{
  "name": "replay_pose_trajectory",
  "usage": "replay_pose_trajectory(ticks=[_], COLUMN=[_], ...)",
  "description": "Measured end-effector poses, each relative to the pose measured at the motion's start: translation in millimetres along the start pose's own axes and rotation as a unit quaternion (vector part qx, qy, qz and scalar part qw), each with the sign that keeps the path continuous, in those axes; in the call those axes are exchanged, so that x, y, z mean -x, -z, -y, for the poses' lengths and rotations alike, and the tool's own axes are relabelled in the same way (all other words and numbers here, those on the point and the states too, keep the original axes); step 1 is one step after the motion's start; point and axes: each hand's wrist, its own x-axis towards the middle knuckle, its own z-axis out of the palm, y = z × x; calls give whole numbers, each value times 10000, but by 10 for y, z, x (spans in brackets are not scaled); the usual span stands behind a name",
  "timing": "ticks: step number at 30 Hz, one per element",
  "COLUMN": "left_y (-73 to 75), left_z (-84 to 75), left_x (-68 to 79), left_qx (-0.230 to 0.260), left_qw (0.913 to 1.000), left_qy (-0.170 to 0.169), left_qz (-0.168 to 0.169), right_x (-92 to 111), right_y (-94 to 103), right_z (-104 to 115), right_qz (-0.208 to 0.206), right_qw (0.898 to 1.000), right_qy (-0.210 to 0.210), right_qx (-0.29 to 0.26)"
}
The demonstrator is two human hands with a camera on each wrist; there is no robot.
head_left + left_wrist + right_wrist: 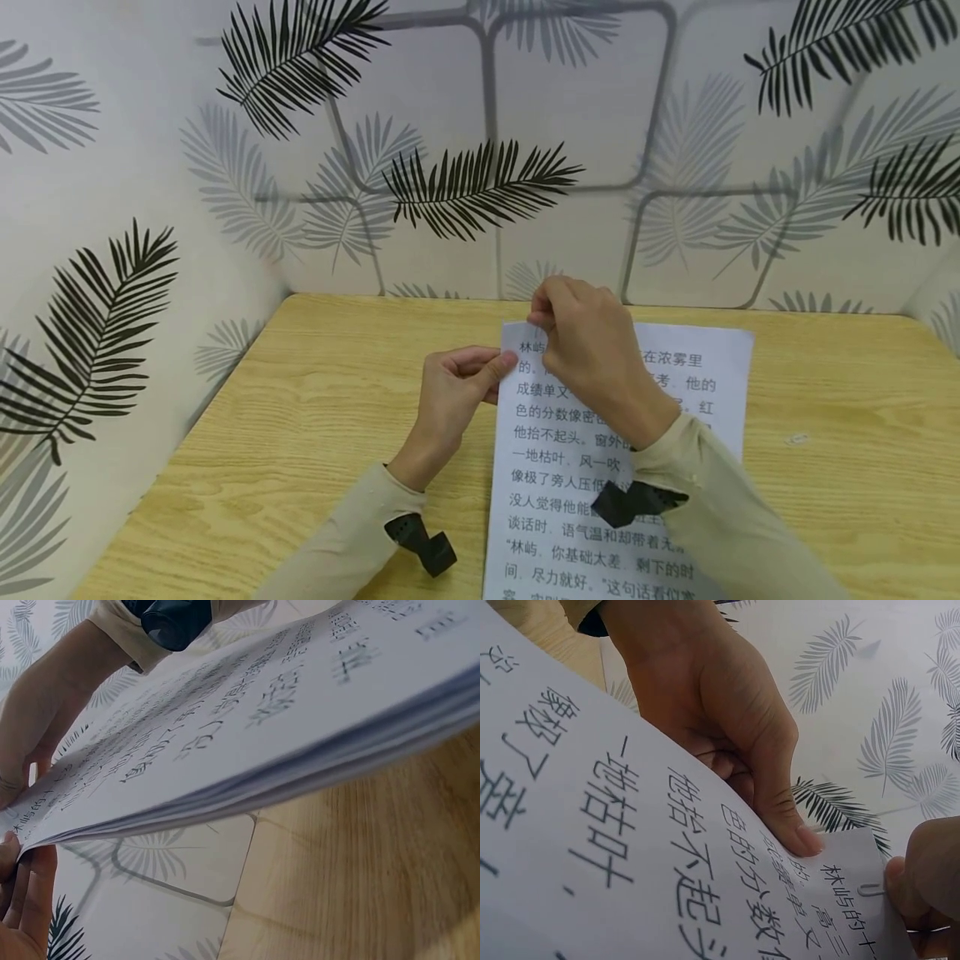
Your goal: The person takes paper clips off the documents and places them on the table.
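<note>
A stack of printed paper sheets (555,517) lies lengthwise before me, its layered edge showing in the left wrist view. My left hand (453,400) pinches the upper left edge, thumb on top and fingers underneath. At the top left corner a small paper clip (870,890) sits over the top edge. The curled fingers of my right hand (592,346) are at that edge, thumb and forefinger pinching the outer end of the clip. My right hand and forearm cover part of the text.
The stack is on a wood-grain table (337,400). Behind and to the left stand light walls (450,267) with a leaf pattern. A small pale mark (797,438) shows on the table right of the sheets. Each wrist bears a black camera (423,542).
</note>
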Motion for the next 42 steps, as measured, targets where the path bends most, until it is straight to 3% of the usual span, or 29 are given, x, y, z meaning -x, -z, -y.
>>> replay_pose_trajectory(ticks=[15, 20, 42], left_y=[8, 3, 14], left_z=[3, -14, -28], left_x=[3, -4, -11], left_qx=[44, 49, 84], left_qw=[9999, 10000, 9998], left_qy=[-150, -35, -204], left_qz=[61, 15, -1], right_x=[14, 19, -13], right_y=[14, 14, 17], right_z=[2, -9, -3], right_qz=[214, 236, 236], right_qw=[9983, 9979, 9972], right_qy=[-235, -262, -235], right_qx=[-480, -547, -673])
